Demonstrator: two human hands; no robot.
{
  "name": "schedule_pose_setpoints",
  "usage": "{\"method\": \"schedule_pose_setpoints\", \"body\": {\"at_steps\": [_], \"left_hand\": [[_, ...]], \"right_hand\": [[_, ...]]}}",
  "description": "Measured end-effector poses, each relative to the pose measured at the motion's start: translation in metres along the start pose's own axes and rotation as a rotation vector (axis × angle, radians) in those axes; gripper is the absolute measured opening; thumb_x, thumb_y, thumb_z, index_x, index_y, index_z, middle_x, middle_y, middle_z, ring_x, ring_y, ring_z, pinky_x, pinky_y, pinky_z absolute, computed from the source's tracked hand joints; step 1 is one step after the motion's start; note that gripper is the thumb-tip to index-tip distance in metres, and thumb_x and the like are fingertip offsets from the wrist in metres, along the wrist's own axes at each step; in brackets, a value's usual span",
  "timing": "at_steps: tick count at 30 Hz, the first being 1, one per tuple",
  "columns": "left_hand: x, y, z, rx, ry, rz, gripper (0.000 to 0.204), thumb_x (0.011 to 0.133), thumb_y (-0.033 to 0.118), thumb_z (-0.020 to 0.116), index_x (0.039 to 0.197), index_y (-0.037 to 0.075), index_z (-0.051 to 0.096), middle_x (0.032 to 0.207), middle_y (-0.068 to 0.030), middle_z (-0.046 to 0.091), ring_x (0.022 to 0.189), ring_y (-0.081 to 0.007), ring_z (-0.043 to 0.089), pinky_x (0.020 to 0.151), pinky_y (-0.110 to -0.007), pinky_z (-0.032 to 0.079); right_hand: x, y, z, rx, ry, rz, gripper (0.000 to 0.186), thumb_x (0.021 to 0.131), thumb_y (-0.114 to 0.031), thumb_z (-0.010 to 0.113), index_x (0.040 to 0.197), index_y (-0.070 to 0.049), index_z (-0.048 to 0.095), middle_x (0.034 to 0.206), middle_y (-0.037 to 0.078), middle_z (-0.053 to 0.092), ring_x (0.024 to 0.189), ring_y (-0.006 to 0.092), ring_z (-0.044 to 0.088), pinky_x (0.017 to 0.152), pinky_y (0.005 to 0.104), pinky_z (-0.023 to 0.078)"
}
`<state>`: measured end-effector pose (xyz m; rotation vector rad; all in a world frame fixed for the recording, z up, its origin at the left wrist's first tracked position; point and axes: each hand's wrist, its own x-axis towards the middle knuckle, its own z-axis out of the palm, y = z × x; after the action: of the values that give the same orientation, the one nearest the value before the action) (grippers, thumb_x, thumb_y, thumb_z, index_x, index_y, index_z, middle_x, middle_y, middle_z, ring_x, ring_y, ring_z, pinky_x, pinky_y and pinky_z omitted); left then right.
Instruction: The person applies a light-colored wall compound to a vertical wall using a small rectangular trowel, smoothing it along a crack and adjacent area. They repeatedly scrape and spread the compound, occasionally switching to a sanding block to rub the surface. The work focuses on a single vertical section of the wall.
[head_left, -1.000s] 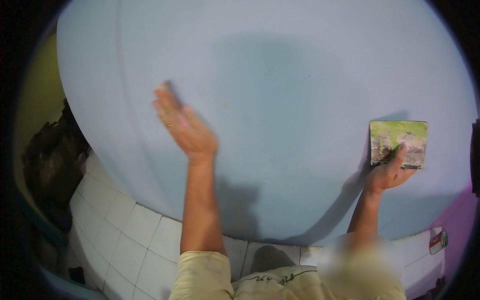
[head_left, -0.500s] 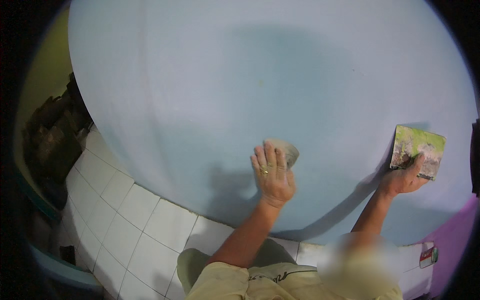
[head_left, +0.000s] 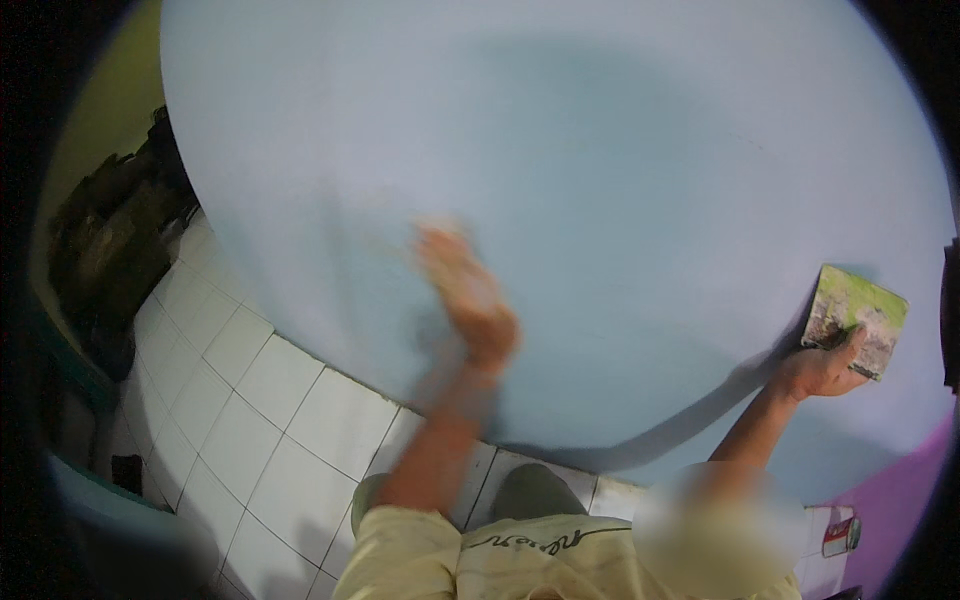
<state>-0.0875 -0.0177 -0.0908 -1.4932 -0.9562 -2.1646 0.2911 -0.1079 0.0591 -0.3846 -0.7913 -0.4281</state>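
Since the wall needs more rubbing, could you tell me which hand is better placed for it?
Probably the left hand: it lies flat on the pale blue wall, motion-blurred. The right hand holds a square card.

Indoor room of a home, mid-repainting or wall finishing. A broad pale blue wall [head_left: 600, 180] fills most of the view (surface smooth, uniform, no fixtures). White square floor tiles [head_left: 260, 400] with dark grout run along its base. A yellow-green wall [head_left: 100, 110] adjoins at left, a purple one [head_left: 900, 500] at lower right. Dark clutter [head_left: 110, 260] is heaped in the left corner.
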Motion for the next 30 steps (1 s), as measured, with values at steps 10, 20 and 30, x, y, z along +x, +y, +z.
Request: {"method": "schedule_pose_setpoints", "body": {"at_steps": [10,20,30], "left_hand": [[0.148,-0.099,-0.113,0.285,0.149,-0.669,0.059,0.112,0.025,0.032,0.161,-0.005,0.020,0.167,-0.0244,0.025,0.156,-0.0430,0.018,0.128,-0.051,0.014],[-0.063,-0.008,-0.030,0.144,-0.046,-0.261,0.068,0.112,0.033,0.032,0.163,-0.005,0.009,0.171,-0.0242,0.008,0.160,-0.0355,0.007,0.130,-0.048,0.006],[0.145,-0.112,-0.110,0.435,0.168,-0.605,0.059,0.112,0.028,0.029,0.159,-0.008,0.024,0.167,-0.0260,0.023,0.156,-0.0453,0.014,0.129,-0.053,0.010]], "right_hand": [[0.005,0.008,-0.007,-0.039,-0.065,-0.105,0.041,0.101,-0.017,0.064,0.131,0.009,0.050,0.121,0.018,0.064,0.099,0.0212,0.066,0.083,0.0349,0.059],[-0.002,0.002,0.002,-0.053,-0.023,-0.072,0.041,0.100,-0.018,0.064,0.128,0.010,0.054,0.120,0.020,0.065,0.096,0.0222,0.066,0.081,0.0361,0.059],[0.011,0.012,-0.012,-0.029,-0.035,-0.104,0.044,0.099,-0.018,0.067,0.127,0.013,0.054,0.119,0.020,0.065,0.093,0.0229,0.067,0.079,0.0370,0.059]]}}
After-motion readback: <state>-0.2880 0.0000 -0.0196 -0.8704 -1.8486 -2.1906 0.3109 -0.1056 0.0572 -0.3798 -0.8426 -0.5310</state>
